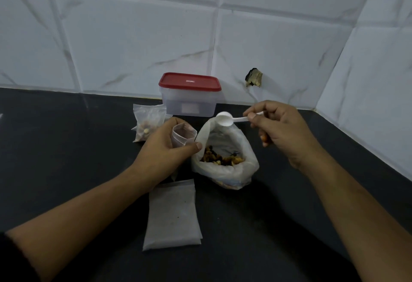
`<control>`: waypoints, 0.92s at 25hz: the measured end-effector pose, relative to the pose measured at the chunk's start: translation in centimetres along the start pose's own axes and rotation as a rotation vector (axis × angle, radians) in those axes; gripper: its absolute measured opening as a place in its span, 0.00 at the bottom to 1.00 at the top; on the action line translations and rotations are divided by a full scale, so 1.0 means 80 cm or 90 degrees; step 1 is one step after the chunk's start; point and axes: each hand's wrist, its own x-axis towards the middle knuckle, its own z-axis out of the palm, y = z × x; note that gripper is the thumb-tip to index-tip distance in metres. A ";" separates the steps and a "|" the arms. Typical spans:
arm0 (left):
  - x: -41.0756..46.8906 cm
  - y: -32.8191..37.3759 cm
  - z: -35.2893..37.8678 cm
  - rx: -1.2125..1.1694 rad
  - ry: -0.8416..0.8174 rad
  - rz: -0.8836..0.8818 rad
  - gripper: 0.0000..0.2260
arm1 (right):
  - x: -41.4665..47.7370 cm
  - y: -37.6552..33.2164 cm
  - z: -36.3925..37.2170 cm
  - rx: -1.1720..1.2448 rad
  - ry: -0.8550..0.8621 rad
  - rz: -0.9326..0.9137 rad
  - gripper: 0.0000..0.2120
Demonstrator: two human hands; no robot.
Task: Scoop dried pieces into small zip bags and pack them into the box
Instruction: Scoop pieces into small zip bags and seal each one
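Meeting white wall tiles [133, 36], the black table [66, 148] bears a box [189, 103]; left hand [165, 148] grips a zip bag [182, 135], right hand [283, 130] pinches a spoon [225, 119].

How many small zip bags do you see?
3: a filled bag left of the box; an open bag in the left hand; a flat empty bag nearest the camera, possibly a stack hiding more.

A dark, matte tabletop [66, 148] fills the near and middle ground. A wall of pale, grey-veined marble-look tiles [133, 36] rises along its far edge, meeting a matching side wall [379, 81] on the right. A ragged dark hole [254, 78] breaks the far wall just above the tabletop.
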 end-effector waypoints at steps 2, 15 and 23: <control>0.001 0.001 0.000 0.036 0.002 -0.001 0.16 | 0.000 0.003 -0.006 -0.093 -0.056 0.001 0.07; -0.001 0.003 0.003 0.054 0.070 0.047 0.16 | 0.000 0.009 0.008 -0.350 -0.247 -0.075 0.07; -0.001 0.002 0.001 0.026 0.037 0.029 0.14 | 0.004 0.027 0.004 -0.214 -0.119 -0.042 0.05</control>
